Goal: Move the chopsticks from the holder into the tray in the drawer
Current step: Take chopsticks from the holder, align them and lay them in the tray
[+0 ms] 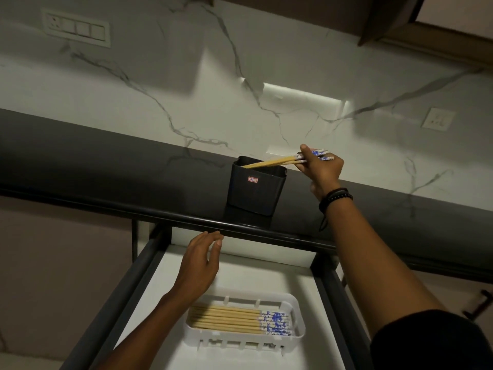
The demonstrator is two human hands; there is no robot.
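Note:
A black holder [254,190] with a small red sticker stands on the dark counter near its front edge. My right hand [321,170] grips a few wooden chopsticks [272,162] by their blue-and-white ends, their tips still inside the holder's mouth. Below, the open drawer [149,265] holds a white slotted tray [297,309] with several chopsticks [234,320] lying side by side, patterned ends to the right. My left hand [201,259] hovers over the drawer's back part, fingers apart, holding nothing.
The dark countertop [106,161] runs across the view with a rounded front edge above the drawer. A marble backsplash carries a switch panel [77,29] and a socket [437,119]. A cabinet handle [478,305] shows at the right.

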